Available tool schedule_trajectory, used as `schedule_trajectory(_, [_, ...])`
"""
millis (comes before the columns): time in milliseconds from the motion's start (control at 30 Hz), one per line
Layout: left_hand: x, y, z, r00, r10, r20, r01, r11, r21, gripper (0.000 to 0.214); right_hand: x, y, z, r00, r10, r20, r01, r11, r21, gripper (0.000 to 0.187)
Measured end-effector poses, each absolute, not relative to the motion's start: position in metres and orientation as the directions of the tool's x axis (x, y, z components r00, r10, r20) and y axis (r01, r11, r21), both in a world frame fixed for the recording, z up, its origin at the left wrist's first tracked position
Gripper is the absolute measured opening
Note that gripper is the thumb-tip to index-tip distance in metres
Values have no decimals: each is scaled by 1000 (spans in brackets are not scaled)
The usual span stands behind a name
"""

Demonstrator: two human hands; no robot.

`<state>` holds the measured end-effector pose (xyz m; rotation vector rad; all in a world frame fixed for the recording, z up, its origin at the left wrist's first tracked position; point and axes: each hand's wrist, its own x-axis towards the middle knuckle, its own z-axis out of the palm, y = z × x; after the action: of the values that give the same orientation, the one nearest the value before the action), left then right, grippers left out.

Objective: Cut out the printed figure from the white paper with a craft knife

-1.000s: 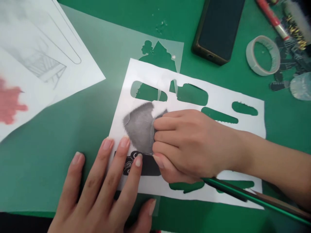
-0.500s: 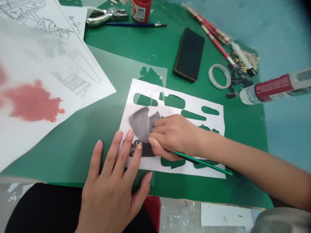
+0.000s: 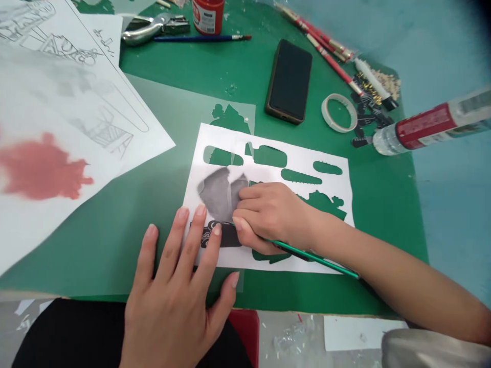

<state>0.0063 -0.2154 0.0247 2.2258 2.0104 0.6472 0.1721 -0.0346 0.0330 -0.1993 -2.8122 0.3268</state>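
Here, right fingers [image 3: 249, 204] clench a green stick [image 3: 326, 262]; left fingers [image 3: 192, 243] splay, partly on paper [image 3: 299, 158].

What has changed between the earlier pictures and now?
The view has drawn back, bringing in the red jar. The right hand has edged right over the white sheet, uncovering more grey shading. Nothing was grasped or released: the right hand keeps the green stick, the left hand still touches the sheet.

We spread our left hand [image 3: 174, 304] palm-down, near left; our right hand [image 3: 274, 212] curls, forearm [image 3: 387, 263] slanting from near right.
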Motion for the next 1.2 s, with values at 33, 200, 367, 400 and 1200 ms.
schedule_trajectory(33, [6, -216, 25, 60, 966, 252, 935, -143, 324, 54, 172, -35, 33, -948, 176, 266, 107, 961, -256, 44])
schedule_trajectory(200, [3, -216, 26, 103, 968, 230, 939, -171, 299, 59, 174, -37, 36, -961, 205, 184, 143, 943, -301, 44])
schedule_trajectory(367, [3, -217, 27, 113, 972, 206, 939, -172, 299, 58, 174, -38, 39, -966, 224, 132, 171, 930, -324, 46])
schedule_trajectory(400, [3, -217, 27, 116, 972, 203, 939, -174, 297, 58, 174, -38, 39, -965, 227, 128, 175, 928, -329, 47])
schedule_trajectory(1200, [2, -218, 24, 116, 973, 200, 953, -166, 254, 61, 177, -62, 35, -893, 371, 256, 260, 887, -381, 46])
